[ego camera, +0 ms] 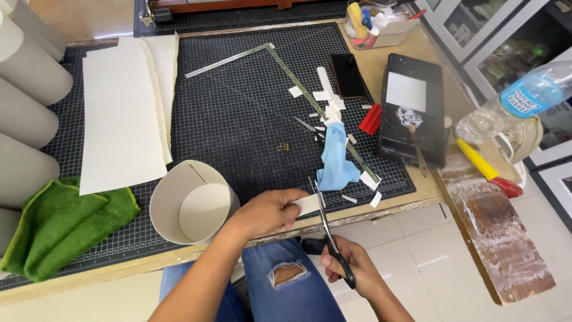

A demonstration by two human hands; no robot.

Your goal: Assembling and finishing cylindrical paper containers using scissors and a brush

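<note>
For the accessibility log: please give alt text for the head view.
The left hand holds a strip of white paper while the right hand cuts it with black scissors at the edge of a gridded cutting mat. A paper cylinder, green cloth and blue cloth lie nearby.

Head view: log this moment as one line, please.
left hand: holds paper strip | right hand: works scissors, blades at strip | nearby: paper cylinder, blue cloth, cutting mat
</note>
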